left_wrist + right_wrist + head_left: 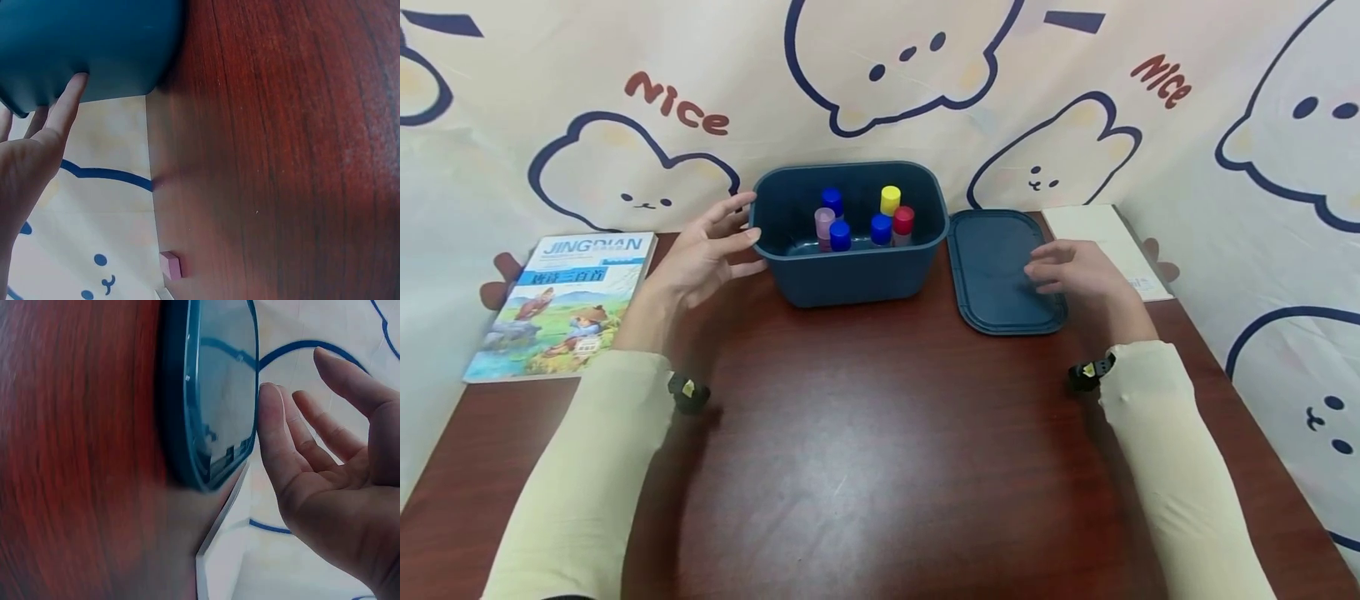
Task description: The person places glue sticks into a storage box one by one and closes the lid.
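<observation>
A dark blue plastic bin [850, 279] stands upright at the back of the table. Inside it are several small upright cylinders with coloured tops, among them a yellow one [890, 200], a red one [903, 220] and a pale purple one [824, 223]; their exact kind is unclear. My left hand [703, 250] is at the bin's left end, and in the left wrist view a fairly straight finger [67, 106] touches its wall. To the right lies a flat dark blue lid [1003, 271]. My right hand [1078, 271] is over the lid's right edge, fingers loosely bent, holding nothing.
A picture-covered book [561, 308] lies at the table's left edge. A white book or pad [1108, 242] lies at the back right, partly behind the right hand. A small pink block [170, 265] shows in the left wrist view. Printed cloth [880, 108] hangs behind the table.
</observation>
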Demonstrator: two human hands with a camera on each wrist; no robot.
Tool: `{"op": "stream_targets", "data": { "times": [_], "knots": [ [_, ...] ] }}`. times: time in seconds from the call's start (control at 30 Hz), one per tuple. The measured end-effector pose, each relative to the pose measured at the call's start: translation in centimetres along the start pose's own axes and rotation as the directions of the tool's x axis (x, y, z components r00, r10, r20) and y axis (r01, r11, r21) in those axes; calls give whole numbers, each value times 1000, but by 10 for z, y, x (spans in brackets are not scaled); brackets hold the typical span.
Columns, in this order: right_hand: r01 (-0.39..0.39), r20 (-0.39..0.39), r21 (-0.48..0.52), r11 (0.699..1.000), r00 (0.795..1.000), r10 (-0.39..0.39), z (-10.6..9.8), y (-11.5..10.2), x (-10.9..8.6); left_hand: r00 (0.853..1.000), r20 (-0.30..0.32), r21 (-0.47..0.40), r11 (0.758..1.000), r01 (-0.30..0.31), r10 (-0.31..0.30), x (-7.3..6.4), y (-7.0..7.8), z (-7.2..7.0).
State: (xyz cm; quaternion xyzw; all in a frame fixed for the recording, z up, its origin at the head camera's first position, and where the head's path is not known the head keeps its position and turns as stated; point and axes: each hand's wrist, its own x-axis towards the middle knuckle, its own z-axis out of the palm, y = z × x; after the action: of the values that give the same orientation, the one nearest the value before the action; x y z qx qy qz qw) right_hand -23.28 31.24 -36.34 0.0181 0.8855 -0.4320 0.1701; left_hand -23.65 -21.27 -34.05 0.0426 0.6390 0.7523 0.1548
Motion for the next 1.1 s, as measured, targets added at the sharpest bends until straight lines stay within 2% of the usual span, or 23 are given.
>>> {"op": "stream_targets", "data": {
  "times": [0.37, 0.67, 0.9, 1.1],
  "knots": [
    [-52, -52, -95, 994, 998, 47, -21, 25, -8, 1000, -4, 28, 1000, 2, -2, 2, -1, 5],
    [-74, -59, -173, 982, 996, 65, -22, 28, -9, 1000, -7, 19, 1000, 6, -6, 2, 0, 2],
    [-45, -9, -139, 989, 999, 44, -18, 27, -4, 1000, -17, 25, 1000, 1, -1, 0, 1, 1],
    [-87, -6, -132, 987, 996, 87, -16, 27, 2, 1000, -14, 28, 1000, 1, -1, 0, 1, 1]
  ]
}}
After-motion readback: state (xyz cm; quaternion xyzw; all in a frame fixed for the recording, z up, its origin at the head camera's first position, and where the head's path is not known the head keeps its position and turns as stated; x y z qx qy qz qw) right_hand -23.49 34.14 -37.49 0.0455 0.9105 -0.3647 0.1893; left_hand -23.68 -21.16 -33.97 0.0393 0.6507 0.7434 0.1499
